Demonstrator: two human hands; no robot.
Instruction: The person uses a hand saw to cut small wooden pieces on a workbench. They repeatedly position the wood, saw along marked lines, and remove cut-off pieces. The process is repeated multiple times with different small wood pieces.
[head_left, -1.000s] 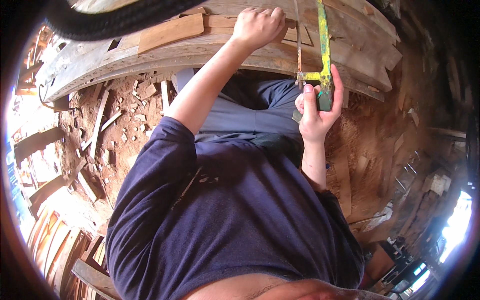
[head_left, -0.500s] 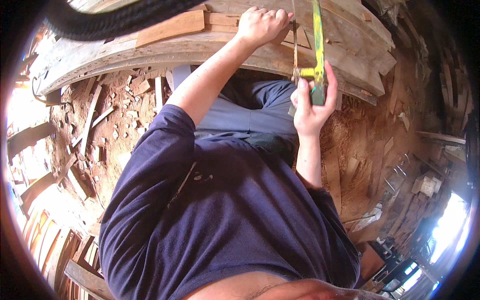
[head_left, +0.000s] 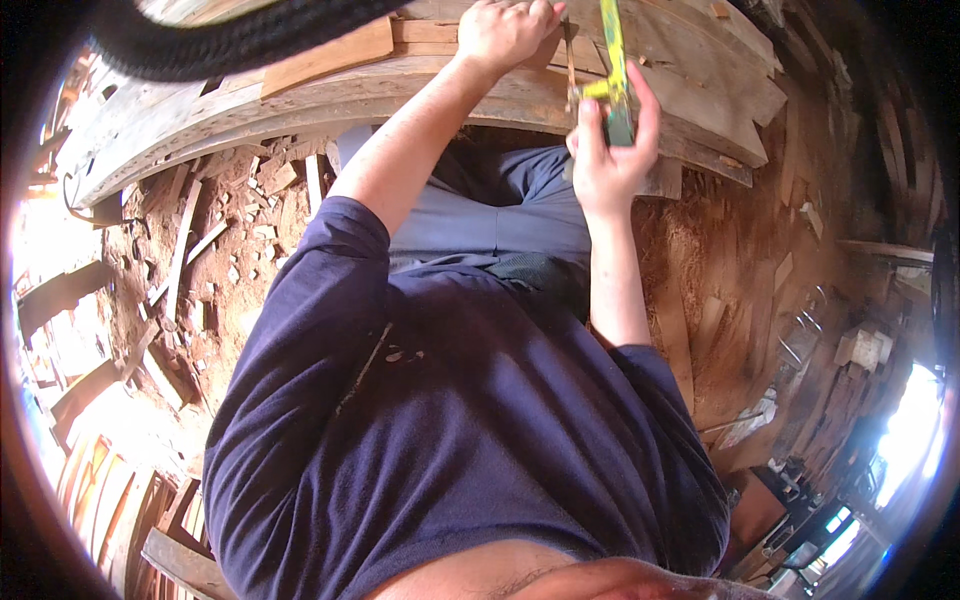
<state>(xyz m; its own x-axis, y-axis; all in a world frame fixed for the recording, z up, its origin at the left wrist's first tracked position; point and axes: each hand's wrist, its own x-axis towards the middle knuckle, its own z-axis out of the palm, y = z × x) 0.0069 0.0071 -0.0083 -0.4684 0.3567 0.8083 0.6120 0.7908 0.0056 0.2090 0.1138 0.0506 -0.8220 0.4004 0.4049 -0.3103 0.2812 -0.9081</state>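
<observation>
Gripping a yellow saw [head_left: 614,50], the right hand [head_left: 608,170] extends one finger.

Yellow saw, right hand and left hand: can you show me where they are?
Yellow saw [head_left: 614,48]: head view, on its painted frame.
Right hand [head_left: 608,172]: head view, on its middle.
Left hand [head_left: 496,36]: head view, on its back.

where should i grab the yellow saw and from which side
Probably the dark green handle, coming from the picture's lower edge: it forms the saw's near end, with yellow frame and thin blade running away from it. The right hand grips there.
</observation>
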